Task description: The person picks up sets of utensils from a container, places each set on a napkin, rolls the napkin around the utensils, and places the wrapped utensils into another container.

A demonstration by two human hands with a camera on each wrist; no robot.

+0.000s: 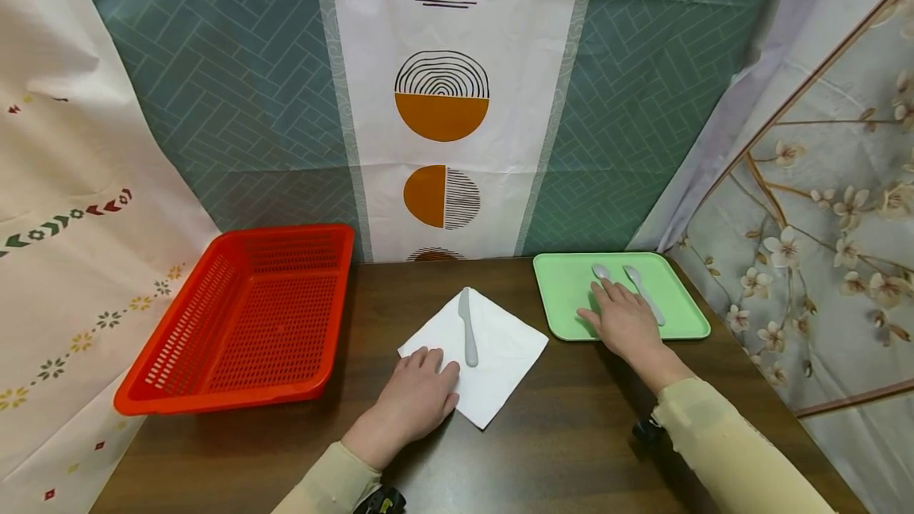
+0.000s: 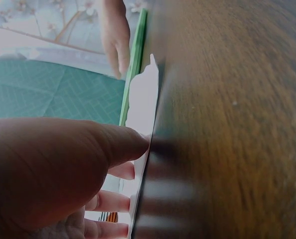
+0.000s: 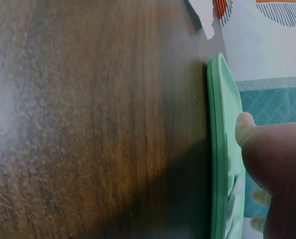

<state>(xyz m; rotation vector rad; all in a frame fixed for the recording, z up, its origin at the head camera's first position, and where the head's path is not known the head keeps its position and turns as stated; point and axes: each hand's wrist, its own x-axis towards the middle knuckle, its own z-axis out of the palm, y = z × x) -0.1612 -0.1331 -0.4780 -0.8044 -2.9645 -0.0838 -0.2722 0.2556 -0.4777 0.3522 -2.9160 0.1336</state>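
Observation:
A white napkin (image 1: pixel 503 347) lies on the table, turned like a diamond, with a grey plastic knife (image 1: pixel 467 327) on it. My left hand (image 1: pixel 417 399) rests its fingertips on the napkin's left part, beside the knife's handle. In the left wrist view, the thumb and fingers touch the napkin (image 2: pixel 144 102) close to the tabletop. Over the light green tray (image 1: pixel 564 284), my right hand (image 1: pixel 628 324) reaches with loosely extended fingers. A grey spoon (image 1: pixel 601 270) shows its bowl just beyond those fingertips, its handle hidden by the hand. Another grey spoon (image 1: pixel 645 297) lies to the right.
A red plastic basket (image 1: pixel 336 324) with slotted walls stands on the left of the brown wooden table (image 1: pixel 543 450). Patterned curtains (image 1: pixel 286 101) hang behind the table, and flowered cloth (image 1: pixel 821 260) borders its right side.

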